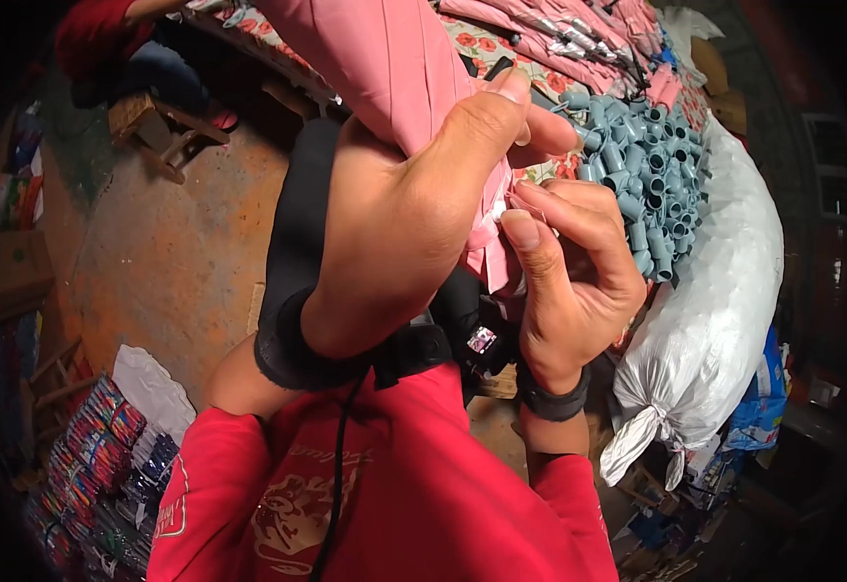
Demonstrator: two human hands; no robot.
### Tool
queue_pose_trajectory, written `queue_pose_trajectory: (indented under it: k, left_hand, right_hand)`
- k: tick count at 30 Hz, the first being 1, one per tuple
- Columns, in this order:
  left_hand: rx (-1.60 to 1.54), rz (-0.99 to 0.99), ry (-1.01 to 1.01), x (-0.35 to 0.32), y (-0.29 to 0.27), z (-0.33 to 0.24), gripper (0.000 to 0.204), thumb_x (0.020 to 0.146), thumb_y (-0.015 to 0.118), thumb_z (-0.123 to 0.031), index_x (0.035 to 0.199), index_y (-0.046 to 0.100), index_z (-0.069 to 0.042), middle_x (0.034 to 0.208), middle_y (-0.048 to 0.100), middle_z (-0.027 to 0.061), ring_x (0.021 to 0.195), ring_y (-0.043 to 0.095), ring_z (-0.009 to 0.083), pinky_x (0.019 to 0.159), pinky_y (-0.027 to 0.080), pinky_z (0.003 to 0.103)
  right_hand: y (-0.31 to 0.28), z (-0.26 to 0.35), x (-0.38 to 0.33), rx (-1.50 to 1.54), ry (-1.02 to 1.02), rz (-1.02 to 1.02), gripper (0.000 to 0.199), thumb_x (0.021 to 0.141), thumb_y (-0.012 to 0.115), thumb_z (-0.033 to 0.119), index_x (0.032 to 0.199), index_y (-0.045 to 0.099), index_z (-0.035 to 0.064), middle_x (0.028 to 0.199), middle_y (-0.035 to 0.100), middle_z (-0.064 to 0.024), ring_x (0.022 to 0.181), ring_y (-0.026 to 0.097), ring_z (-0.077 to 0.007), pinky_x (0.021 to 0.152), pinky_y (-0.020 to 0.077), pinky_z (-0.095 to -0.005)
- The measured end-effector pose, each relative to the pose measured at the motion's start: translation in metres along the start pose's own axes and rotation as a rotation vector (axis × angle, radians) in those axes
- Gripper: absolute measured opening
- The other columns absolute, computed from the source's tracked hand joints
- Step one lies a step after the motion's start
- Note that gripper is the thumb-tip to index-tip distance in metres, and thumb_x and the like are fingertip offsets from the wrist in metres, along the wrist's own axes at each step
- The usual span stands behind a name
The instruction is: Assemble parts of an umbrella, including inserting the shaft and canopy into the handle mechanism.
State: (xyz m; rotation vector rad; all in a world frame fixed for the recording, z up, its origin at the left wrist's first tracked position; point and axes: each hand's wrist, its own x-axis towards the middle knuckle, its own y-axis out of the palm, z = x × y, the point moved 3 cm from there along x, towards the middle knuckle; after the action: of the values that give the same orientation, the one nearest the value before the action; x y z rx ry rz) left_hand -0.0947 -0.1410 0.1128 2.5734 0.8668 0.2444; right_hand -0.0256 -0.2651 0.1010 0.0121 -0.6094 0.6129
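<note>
A folded pink umbrella [375,68] runs from the top of the view down under my left hand [414,209]. My left hand is closed round its pleated cloth, thumb lying along the top. Below the thumb, a narrow pink strap [487,254] hangs from the cloth, with a small white spot on it. My right hand [579,272] is closed in a pinch beside that strap. A fine pink thread [532,206] shows at its thumb and forefinger; whether a needle is there too I cannot make out.
Grey-blue plastic tubes [651,170] are heaped on the flowered tabletop [477,41], with more pink umbrellas [579,39] behind. A stuffed white sack [710,310] leans at the right. Bundled packs [94,456] lie at lower left. Another person sits near a wooden stool [162,131] at upper left.
</note>
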Motion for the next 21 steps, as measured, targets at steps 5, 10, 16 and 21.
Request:
queue_pose_trajectory:
  k: [5, 10, 16, 21]
  left_hand:
    - [-0.057, -0.035, 0.070, 0.000, 0.002, 0.002, 0.035, 0.105, 0.053, -0.022, 0.101, 0.071, 0.008, 0.096, 0.073, 0.0156, 0.085, 0.066, 0.0184, 0.081, 0.052, 0.026]
    - [-0.060, -0.071, 0.051, -0.001, 0.002, 0.000, 0.032, 0.104, 0.055, -0.019, 0.096, 0.072, 0.007, 0.093, 0.073, 0.0145, 0.082, 0.066, 0.0181, 0.078, 0.052, 0.026]
    - [-0.105, -0.110, 0.053, 0.001, 0.005, 0.004, 0.026, 0.098, 0.061, -0.015, 0.085, 0.071, 0.005, 0.080, 0.072, 0.0105, 0.068, 0.061, 0.0144, 0.064, 0.048, 0.025]
    - [-0.172, -0.150, 0.063, 0.002, 0.002, 0.007, 0.024, 0.092, 0.065, -0.012, 0.075, 0.069, 0.003, 0.067, 0.069, 0.0072, 0.055, 0.056, 0.0112, 0.051, 0.044, 0.023]
  right_hand:
    - [0.005, -0.003, -0.004, 0.018, -0.030, -0.047, 0.024, 0.077, 0.084, -0.002, 0.100, 0.079, 0.0015, 0.091, 0.067, -0.0082, 0.082, 0.057, -0.0177, 0.077, 0.0479, -0.0283]
    - [0.005, -0.004, -0.006, 0.033, -0.013, -0.055, 0.023, 0.077, 0.084, -0.001, 0.099, 0.079, 0.0011, 0.090, 0.066, -0.0081, 0.081, 0.057, -0.0185, 0.077, 0.0479, -0.0304]
    - [0.007, -0.007, -0.011, 0.007, -0.065, -0.029, 0.023, 0.077, 0.084, 0.000, 0.100, 0.078, 0.0014, 0.089, 0.065, -0.0079, 0.081, 0.056, -0.0194, 0.077, 0.0479, -0.0326]
    - [0.012, -0.005, -0.014, -0.032, -0.145, -0.001, 0.023, 0.078, 0.084, 0.001, 0.100, 0.078, 0.0021, 0.089, 0.064, -0.0074, 0.081, 0.055, -0.0203, 0.077, 0.0479, -0.0335]
